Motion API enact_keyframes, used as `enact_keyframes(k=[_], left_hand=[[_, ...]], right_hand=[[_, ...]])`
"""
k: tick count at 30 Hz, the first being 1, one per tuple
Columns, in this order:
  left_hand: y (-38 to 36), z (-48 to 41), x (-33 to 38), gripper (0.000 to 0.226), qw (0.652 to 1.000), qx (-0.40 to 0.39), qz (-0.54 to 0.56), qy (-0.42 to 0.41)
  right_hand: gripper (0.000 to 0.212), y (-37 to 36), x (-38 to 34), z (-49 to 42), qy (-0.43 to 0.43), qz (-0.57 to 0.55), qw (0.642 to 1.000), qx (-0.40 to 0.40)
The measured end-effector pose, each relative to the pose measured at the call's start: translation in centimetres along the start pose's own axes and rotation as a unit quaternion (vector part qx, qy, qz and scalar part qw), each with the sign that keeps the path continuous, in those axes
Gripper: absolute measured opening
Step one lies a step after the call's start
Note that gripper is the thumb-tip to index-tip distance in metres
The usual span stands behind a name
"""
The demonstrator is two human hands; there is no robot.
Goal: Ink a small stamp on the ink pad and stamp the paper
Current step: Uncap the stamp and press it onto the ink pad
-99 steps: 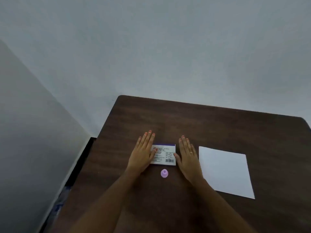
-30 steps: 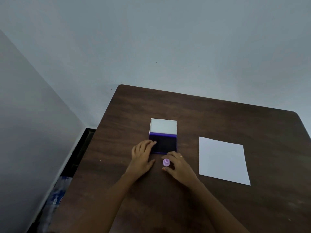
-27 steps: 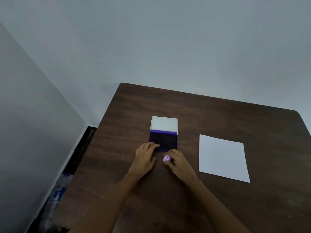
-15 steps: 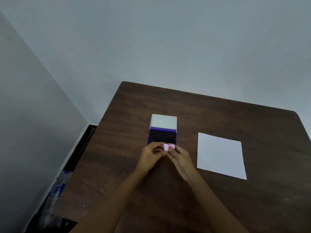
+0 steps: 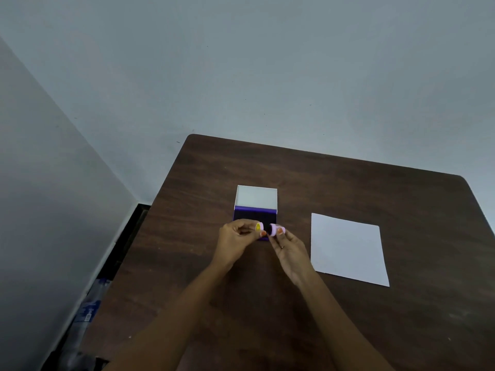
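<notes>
The small pink stamp is in two parts, held a little apart just above the near edge of the ink pad (image 5: 247, 216). My left hand (image 5: 235, 242) pinches the part with a yellow mark (image 5: 258, 226). My right hand (image 5: 290, 250) pinches the plain pink part (image 5: 273, 229). I cannot tell which part is the cap. The ink pad lies open on the dark wooden table (image 5: 348, 183), its dark purple surface exposed and its white lid (image 5: 255, 197) standing up behind. A white sheet of paper (image 5: 348, 250) lies flat to the right of my hands.
The table's left edge runs close to a grey wall corner. A plastic bottle (image 5: 88, 314) lies on the floor in the gap at the left. Bare tabletop surrounds the pad and paper.
The ink pad was opened. My right hand picked the stamp up from the table, my left hand joined it, and the stamp has come apart into two parts.
</notes>
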State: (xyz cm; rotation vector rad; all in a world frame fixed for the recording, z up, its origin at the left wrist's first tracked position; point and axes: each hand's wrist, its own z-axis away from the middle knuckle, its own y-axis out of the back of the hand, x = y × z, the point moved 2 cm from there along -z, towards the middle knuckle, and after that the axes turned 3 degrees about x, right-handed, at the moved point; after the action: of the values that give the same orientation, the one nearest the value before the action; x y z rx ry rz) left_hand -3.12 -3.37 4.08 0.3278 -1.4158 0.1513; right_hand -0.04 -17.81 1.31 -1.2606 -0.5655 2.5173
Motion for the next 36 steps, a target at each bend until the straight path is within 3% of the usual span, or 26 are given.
enact_keyframes(k=[4,6,10,12,17,20,26,29,33,36], left_hand=[[1.2,-0.4,-1.2,0.028,0.996,-0.015,-0.079,0.032],[1.5,-0.2,-2.2,0.03,0.99,-0.047,-0.125,0.039],[1.7,0.2,-3.2,0.03,0.989,-0.055,-0.13,0.05],[1.7,0.2,-3.5,0.028,0.979,-0.089,-0.181,0.021],[1.4,0.2,-4.4,0.035,0.9,-0.186,-0.384,-0.087],[0.9,0.5,-5.0,0.038,0.872,-0.19,-0.436,-0.119],[1.5,0.0,-5.4,0.053,0.893,-0.186,-0.393,-0.112],[2.6,-0.8,-4.9,0.041,0.914,-0.142,-0.356,-0.135],[4.1,-2.6,-4.4,0.035,0.944,-0.066,-0.305,-0.11],[4.5,-3.9,-4.5,0.041,0.956,-0.066,-0.272,-0.083]], right_hand=[[0.03,0.8,-0.6,-0.1,0.05,0.157,0.985,0.057],[0.026,0.9,-0.8,-0.4,0.055,0.177,0.98,0.077],[0.024,0.0,-1.3,-1.0,-0.046,-0.074,0.993,0.078],[0.022,-0.5,-1.2,-1.4,-0.053,-0.074,0.992,0.084],[0.028,-1.7,-0.7,-2.7,0.045,0.187,0.973,0.128],[0.022,-2.5,-0.5,-3.3,0.065,0.234,0.962,0.12],[0.017,-4.2,-0.2,-4.3,0.196,0.417,0.88,0.115],[0.012,-5.5,-0.1,-4.6,0.254,0.478,0.837,0.08],[0.014,-7.0,0.4,-5.3,0.269,0.555,0.786,0.048],[0.018,-7.6,0.8,-5.7,0.251,0.593,0.763,0.057]])
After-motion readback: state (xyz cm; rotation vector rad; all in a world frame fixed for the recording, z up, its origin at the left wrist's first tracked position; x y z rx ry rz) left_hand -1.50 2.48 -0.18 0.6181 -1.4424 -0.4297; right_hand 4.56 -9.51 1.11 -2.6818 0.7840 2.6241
